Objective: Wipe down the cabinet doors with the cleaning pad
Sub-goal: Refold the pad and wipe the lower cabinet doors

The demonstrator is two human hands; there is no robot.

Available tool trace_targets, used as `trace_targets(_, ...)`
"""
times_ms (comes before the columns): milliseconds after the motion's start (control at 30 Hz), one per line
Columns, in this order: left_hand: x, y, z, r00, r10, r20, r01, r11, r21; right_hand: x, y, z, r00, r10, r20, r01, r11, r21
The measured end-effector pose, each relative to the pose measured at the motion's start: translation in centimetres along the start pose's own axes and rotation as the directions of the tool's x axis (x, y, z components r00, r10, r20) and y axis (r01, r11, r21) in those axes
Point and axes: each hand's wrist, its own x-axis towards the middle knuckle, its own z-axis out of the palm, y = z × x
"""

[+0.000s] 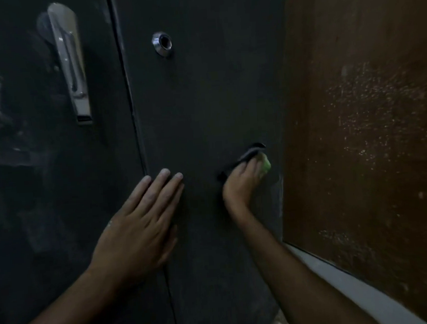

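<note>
My right hand [241,182] curls around the cleaning pad [265,165], a green one with a darker layer showing above my fingers, and presses it flat to the right cabinet door [203,99], low down near its right edge. I judge I hold it bunched like this so my palm can push weight through it as I rub. My left hand [141,225] lies open on the same door, fingers straight and spread a little, its heel just over the seam [134,116] between the doors. It holds nothing; I think it is there to brace the panel so the door does not rattle or swing under the scrubbing.

Above my hands sits a round metal keyhole ring [162,42]. The left cabinet door [31,174] carries a long chrome handle [70,65] and shows pale smears, so I judge it needs wiping too. To the right stands a brown wooden panel [369,125], speckled with light marks.
</note>
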Motion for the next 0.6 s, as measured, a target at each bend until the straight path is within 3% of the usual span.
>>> trace_targets(67,0.0,0.0,0.1,1.0,-0.008,-0.012,0.008,1.0,0.006,-4.4,1.7,0.2,0.955,-0.289,0.066,0.289,0.957,0.006)
trace_targets(133,0.1,-0.1,0.1,1.0,-0.004,-0.021,0.005,1.0,0.019,-8.3,5.6,-1.5,0.893,-0.407,0.19,0.421,0.906,-0.043)
trace_targets(200,-0.1,-0.1,0.1,1.0,0.002,-0.013,-0.002,0.999,0.038,-6.3,8.2,-2.8,0.93,-0.317,0.185,0.338,0.936,-0.099)
trace_targets(267,-0.1,-0.2,0.2,1.0,0.015,0.006,-0.016,0.998,0.059,-0.3,7.7,-2.5,0.997,-0.038,0.064,0.044,0.994,-0.096)
trace_targets(333,-0.1,-0.2,0.2,1.0,0.02,0.01,-0.021,0.997,0.068,5.7,5.9,-2.1,0.982,0.186,-0.033,-0.188,0.981,-0.05)
trace_targets(400,-0.1,-0.1,0.2,1.0,0.023,0.009,-0.023,0.998,0.062,5.6,4.9,-1.6,0.993,0.111,-0.025,-0.112,0.992,-0.054)
trace_targets(500,0.1,-0.2,0.3,0.999,0.033,-0.01,-0.033,0.998,0.061,-2.7,8.8,-1.7,0.972,-0.204,0.118,0.212,0.975,-0.063)
trace_targets(567,0.0,-0.2,0.4,0.999,0.037,-0.014,-0.036,0.998,0.055,-4.0,11.9,-3.1,0.965,-0.198,0.171,0.222,0.965,-0.138)
trace_targets(600,-0.1,-0.2,0.4,0.999,0.036,-0.016,-0.035,0.998,0.05,-2.1,12.2,-3.4,0.985,-0.106,0.133,0.124,0.982,-0.14)
